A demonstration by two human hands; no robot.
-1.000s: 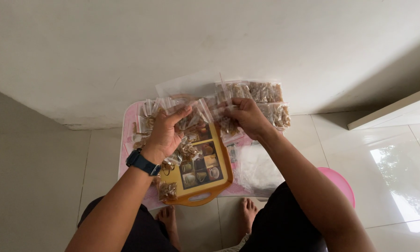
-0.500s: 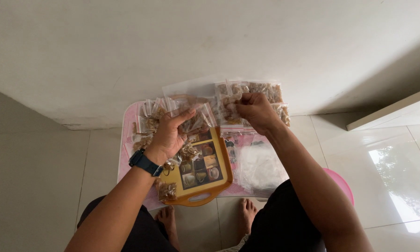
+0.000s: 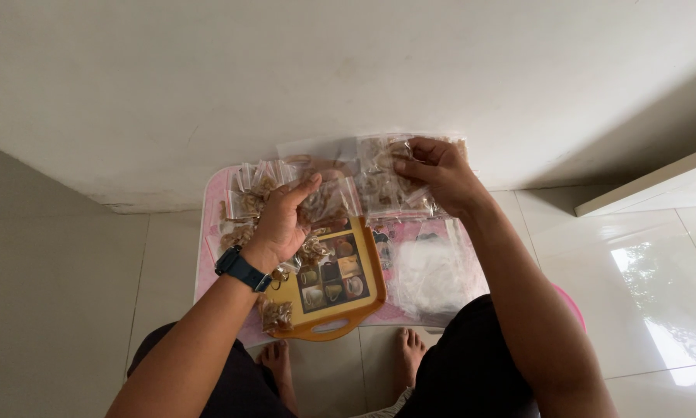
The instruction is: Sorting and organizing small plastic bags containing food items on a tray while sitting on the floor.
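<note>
Left hand grips a fan of snack bags above the tray, right hand pinches one bag w/ fingertips; prob. light, floppy, slick, so hold by sealed top edge.

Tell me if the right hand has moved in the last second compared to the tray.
Yes. The right hand has moved up and to the right in the view, away from the orange tray toward the wall, with a small clear bag pinched.

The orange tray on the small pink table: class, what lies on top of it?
On the tray lie small clear bags of brown snacks, over a printed grid of cup pictures. The left hand and the bags it holds cover the tray's far end.
</note>
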